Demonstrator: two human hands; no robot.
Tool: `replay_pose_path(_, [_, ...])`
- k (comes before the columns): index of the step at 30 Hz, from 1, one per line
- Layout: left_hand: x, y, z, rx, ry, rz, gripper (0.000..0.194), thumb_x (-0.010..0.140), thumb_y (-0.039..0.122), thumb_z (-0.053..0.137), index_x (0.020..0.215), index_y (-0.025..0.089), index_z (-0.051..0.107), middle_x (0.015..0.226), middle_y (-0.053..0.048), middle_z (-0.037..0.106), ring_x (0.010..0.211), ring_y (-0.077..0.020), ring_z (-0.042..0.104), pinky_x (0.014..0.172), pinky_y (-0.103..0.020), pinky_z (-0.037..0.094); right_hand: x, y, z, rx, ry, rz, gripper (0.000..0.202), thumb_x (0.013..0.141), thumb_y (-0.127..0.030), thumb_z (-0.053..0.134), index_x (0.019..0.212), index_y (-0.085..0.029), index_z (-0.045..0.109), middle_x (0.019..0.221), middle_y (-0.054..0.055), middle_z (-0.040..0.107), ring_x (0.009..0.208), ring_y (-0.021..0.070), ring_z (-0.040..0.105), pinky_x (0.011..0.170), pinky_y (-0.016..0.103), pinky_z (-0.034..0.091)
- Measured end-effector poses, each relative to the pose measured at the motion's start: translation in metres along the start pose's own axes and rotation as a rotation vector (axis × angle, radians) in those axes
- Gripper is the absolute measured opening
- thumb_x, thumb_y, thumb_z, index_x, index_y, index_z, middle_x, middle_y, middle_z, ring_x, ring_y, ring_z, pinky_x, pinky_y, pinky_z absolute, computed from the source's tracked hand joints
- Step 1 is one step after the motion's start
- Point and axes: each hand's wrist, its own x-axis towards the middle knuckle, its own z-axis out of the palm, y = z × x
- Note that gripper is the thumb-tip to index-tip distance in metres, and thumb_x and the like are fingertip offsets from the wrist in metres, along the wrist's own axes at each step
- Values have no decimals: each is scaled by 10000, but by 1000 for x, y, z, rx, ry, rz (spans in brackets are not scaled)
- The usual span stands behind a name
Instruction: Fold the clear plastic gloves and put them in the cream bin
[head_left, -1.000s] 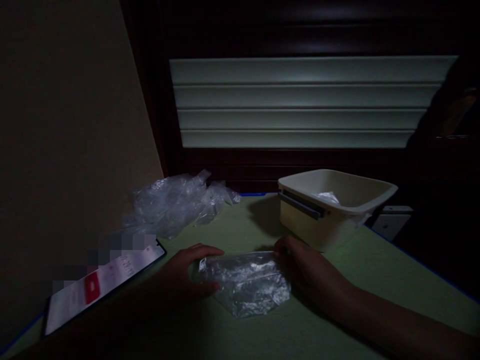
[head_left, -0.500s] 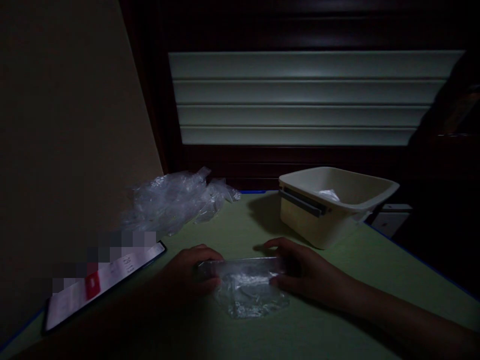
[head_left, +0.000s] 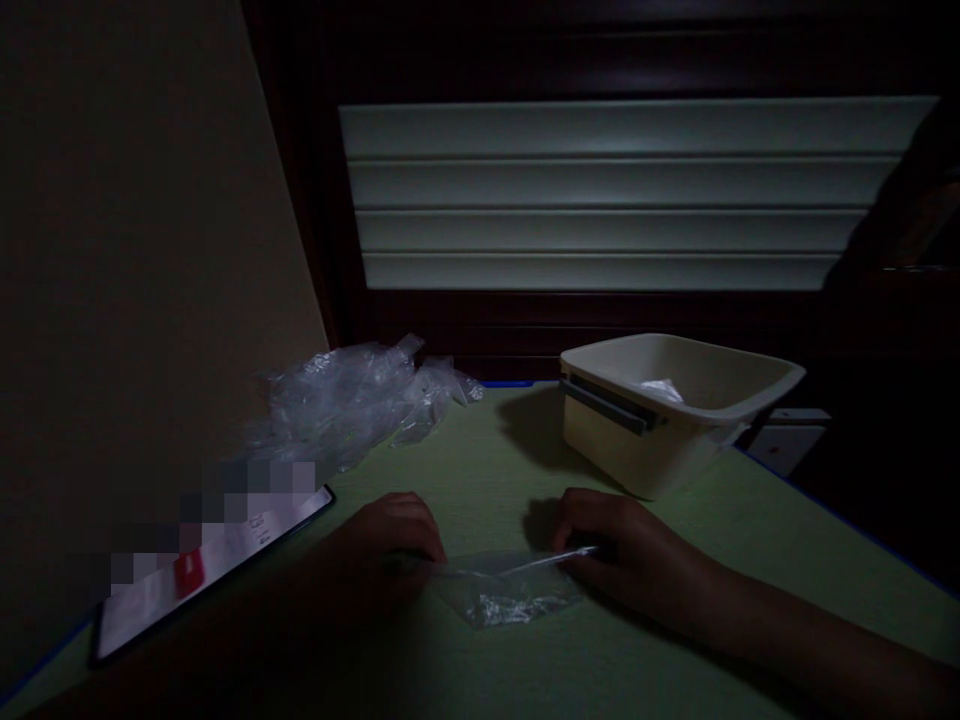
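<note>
A clear plastic bag [head_left: 510, 595] lies low over the green table [head_left: 480, 465], stretched between my two hands. Its far edge is pinched at the left corner by my left hand [head_left: 397, 545], whose fingers are curled. At the right end of the same edge, my right hand [head_left: 619, 540] grips the plastic between thumb and bent fingers. The near part of the bag sags and shines, wrinkled, towards me. The dim light hides the fingertips of my left hand.
A heap of crumpled clear bags [head_left: 337, 400] is at the back left. A phone [head_left: 225, 560] with a lit screen lies at the left. Back right stands a cream bin [head_left: 615, 440] with clear plastic inside. A white box [head_left: 784, 440] is beyond the table's right edge.
My right hand's fingers have closed from a spread pose onto the bag's edge. The bag has tilted and flattened, its top edge now slack and nearer to me. My left fingers have curled more.
</note>
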Motion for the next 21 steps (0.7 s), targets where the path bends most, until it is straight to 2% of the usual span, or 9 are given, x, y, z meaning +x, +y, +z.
replay_pose_path(3, [-2,0,-1,44,-17,86,147,751,103,419,742,178,545,697,-9,572,692,-142,507,704,-281,375,-2,-4,-3,-84,-31,-90,345,593,83,455,774,-163,616,789,22,596,760,138,557,668,237,429])
replay_pose_path(5, [-2,2,-2,108,-48,118,141,753,84,415,733,182,515,706,-2,562,697,-139,495,715,-284,366,-4,-7,-4,-173,-55,-127,376,580,81,445,787,-170,631,800,30,612,773,153,562,690,262,435])
replay_pose_path(8, [-1,4,-3,211,-108,128,170,750,51,397,718,182,500,708,5,550,695,-140,476,738,-297,356,-8,-14,-6,-304,-35,-142,339,643,29,449,826,-169,655,809,62,635,765,183,579,686,304,464])
replay_pose_path(10, [-1,6,-3,253,-132,123,185,755,38,387,704,178,496,707,5,546,685,-139,466,749,-301,354,-11,-20,-8,-326,41,-165,330,693,-20,443,918,-145,650,869,100,647,802,196,598,694,310,495])
replay_pose_path(14, [0,9,-2,325,-156,123,179,745,27,413,677,172,492,697,12,547,667,-136,457,755,-299,354,-17,-33,-2,-368,187,-258,375,828,-121,393,1171,-81,542,1111,163,620,1026,194,582,845,288,497])
replay_pose_path(16, [1,10,-2,369,-147,137,176,737,24,431,689,173,513,708,15,555,686,-137,466,783,-306,353,-17,-35,7,-423,117,-271,440,875,-264,434,1265,-62,467,1263,186,537,1163,221,506,933,306,457])
replay_pose_path(18, [1,10,-3,406,-141,158,180,741,22,431,699,171,524,723,16,565,705,-137,477,805,-312,357,-16,-32,17,-452,-56,-335,589,863,-431,469,1308,-48,424,1351,197,440,1240,258,427,980,343,421])
replay_pose_path(19, [1,10,-3,417,-147,165,183,746,22,428,698,170,523,721,19,567,706,-134,480,810,-313,363,-15,-30,22,-467,-147,-351,617,868,-456,459,1322,-41,408,1371,196,404,1258,268,399,999,367,398])
replay_pose_path(21, [-1,10,-3,419,-148,173,194,759,24,418,749,175,539,774,15,585,739,-134,497,834,-325,376,-13,-25,28,-483,-278,-367,555,910,-395,408,1338,-43,388,1379,183,374,1276,266,361,1026,407,352])
